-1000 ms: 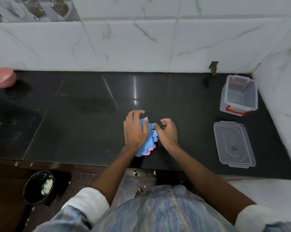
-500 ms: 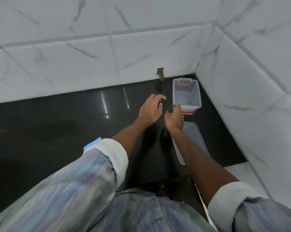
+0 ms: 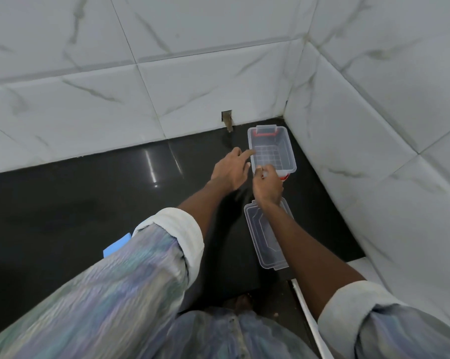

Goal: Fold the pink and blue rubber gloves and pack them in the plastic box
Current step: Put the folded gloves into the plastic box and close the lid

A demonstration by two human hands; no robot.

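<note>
A person in a loose, shimmery striped shirt with both sleeves rolled up.

The shirt's crinkled fabric runs in streaks of pale blue, lilac, green and grey, filling the lower part of the frame. The left sleeve [image 3: 130, 278] ends in a thick white turned-back cuff near centre frame; the right sleeve [image 3: 389, 330], at lower right, has a similar pale cuff. Both forearms are bare.

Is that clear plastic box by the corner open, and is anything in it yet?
Open and empty: the plastic box shows its bare ribbed floor, and its lid lies apart on the counter.
</note>
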